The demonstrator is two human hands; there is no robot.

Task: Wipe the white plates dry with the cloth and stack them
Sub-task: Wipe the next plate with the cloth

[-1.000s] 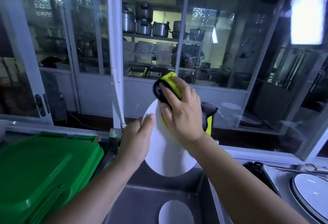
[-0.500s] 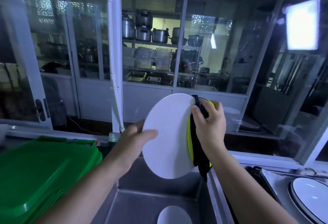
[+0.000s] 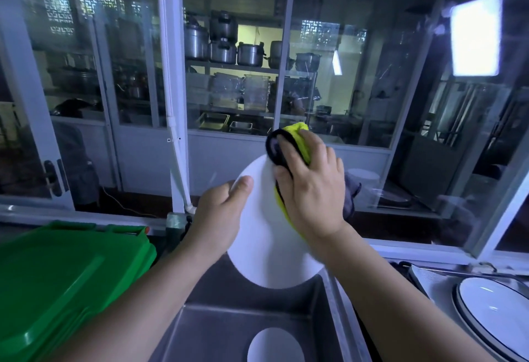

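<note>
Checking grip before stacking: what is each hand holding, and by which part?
The left hand grips the white plate by its left rim, thumb on its face. The right hand holds the yellow cloth, pressing it on the plate's upper right.

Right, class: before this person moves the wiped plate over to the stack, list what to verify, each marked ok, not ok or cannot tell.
1. Left hand grip on the held plate rim: ok, thumb on its face.
2. Right hand holds the cloth against the plate: ok.
3. Plate dry all over: cannot tell.
4. Stack of plates on the right, visible top bare: ok.
5. No plates left to wipe: not ok, another plate lies in the sink.
</note>
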